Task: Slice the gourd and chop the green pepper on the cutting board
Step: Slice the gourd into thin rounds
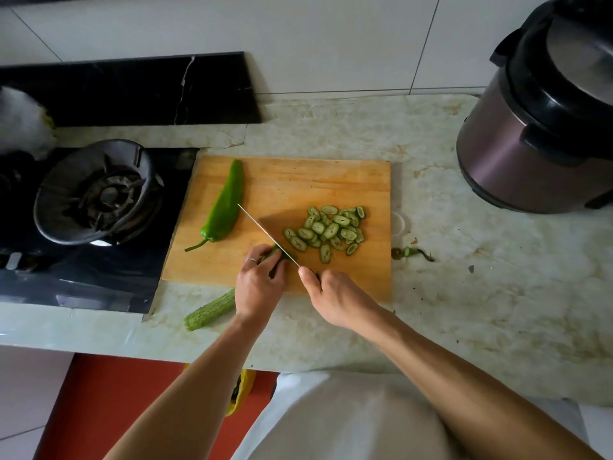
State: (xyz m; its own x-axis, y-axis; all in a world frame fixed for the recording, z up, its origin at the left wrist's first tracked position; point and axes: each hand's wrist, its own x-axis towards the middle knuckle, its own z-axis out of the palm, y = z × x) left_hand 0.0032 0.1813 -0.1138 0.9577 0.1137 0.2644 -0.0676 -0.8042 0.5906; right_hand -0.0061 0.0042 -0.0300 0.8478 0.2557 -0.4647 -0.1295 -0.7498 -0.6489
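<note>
My left hand [257,287] pinches the last gourd stub [277,255] at the cutting board's [331,180] near edge; my right hand [331,295] grips the knife [265,235], its blade seemingly resting on the stub. Slices [326,232] lie beyond the blade, the green pepper [222,207] whole at the board's left. With a stub this short, a slip could nick my fingertips.

the desk [464,293] was pale, marbled stone. directly on it lay a wooden cutting board [298,180], a ridged piece of gourd [209,310] just off the board's near left corner, a small green stem scrap [411,252] right of the board, and a dark purple cooker [517,154] at the far right. a black stove [99,260] sat at the left, touching the board's edge.
</note>
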